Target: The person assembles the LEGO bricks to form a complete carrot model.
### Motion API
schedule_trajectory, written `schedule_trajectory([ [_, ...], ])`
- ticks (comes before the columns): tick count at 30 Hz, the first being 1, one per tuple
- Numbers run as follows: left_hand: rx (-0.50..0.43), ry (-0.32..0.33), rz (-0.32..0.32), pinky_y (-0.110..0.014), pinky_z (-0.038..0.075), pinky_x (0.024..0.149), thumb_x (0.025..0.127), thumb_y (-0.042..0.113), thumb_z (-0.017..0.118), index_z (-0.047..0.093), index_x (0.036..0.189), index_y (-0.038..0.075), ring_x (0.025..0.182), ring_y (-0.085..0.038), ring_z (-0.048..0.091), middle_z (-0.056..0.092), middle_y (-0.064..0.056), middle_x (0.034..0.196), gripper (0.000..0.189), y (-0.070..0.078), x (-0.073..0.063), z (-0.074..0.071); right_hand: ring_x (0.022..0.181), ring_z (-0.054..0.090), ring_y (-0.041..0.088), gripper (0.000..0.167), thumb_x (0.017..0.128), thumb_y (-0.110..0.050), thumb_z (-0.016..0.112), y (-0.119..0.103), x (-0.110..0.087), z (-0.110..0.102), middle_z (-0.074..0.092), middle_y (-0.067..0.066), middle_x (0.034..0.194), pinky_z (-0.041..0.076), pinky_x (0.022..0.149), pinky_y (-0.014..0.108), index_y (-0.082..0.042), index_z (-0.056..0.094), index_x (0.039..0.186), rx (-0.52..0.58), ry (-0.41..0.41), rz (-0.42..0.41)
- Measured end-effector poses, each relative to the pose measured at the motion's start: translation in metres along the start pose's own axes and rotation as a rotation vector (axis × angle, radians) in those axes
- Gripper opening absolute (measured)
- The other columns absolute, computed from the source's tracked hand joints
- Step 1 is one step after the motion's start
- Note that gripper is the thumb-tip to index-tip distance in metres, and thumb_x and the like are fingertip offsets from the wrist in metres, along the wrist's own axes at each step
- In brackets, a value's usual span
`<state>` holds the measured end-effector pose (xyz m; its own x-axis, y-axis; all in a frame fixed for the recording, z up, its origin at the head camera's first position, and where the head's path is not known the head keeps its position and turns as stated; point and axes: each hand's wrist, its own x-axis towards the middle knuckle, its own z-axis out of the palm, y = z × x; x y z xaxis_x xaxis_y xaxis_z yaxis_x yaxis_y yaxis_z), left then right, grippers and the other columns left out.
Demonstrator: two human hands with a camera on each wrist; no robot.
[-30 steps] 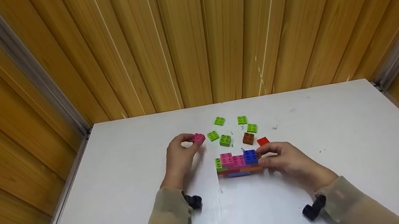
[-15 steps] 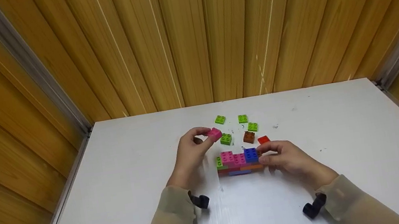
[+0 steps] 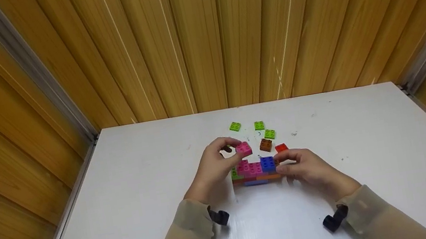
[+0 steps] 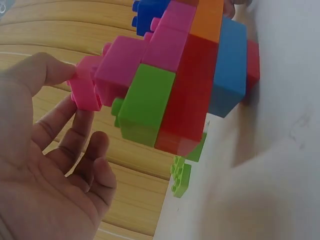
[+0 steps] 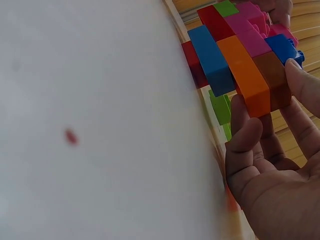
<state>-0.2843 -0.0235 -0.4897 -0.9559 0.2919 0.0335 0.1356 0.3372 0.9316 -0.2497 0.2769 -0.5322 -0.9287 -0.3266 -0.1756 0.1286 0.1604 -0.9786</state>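
My left hand (image 3: 213, 170) pinches a pink toy brick (image 3: 244, 148) between thumb and fingers, above the left part of a stepped toy brick structure (image 3: 255, 168). In the left wrist view this pink brick (image 4: 87, 90) is right at the studs of the upper pink brick (image 4: 120, 70). Tiers of green, pink, red, orange and light blue make up the structure, with a red brick (image 5: 194, 64) at its base. My right hand (image 3: 311, 170) holds its right end, thumb by the blue brick (image 5: 283, 49) and brown brick (image 5: 272, 75), fingers around the far side.
Behind the structure lie loose bricks on the white table (image 3: 150, 155): several green ones, including a green brick (image 3: 235, 126), plus a brown brick (image 3: 265, 145) and a red brick (image 3: 281, 148). A wood-patterned wall (image 3: 201, 44) rises behind the table.
My left hand has moved right with the pink brick, from beside the loose green bricks to over the structure. The right hand keeps its hold on the structure's right end.
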Motion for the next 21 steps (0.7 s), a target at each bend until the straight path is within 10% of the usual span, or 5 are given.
schedule_trajectory([
  [21, 0.06, -0.186, 0.075, -0.053, 0.052, 0.12, 0.098, 0.024, 0.082, 0.081, 0.127, 0.024, 0.135, -0.025, 0.061, 0.074, 0.006, 0.135, 0.029, -0.002, -0.0037, 0.0092, 0.088, 0.068, 0.006, 0.022, 0.107, -0.011, 0.078, 0.0036, 0.0007, -0.0016, 0.075, -0.012, 0.114, 0.06, 0.077, 0.024, -0.007, 0.076, 0.129, 0.035, -0.046, -0.081],
])
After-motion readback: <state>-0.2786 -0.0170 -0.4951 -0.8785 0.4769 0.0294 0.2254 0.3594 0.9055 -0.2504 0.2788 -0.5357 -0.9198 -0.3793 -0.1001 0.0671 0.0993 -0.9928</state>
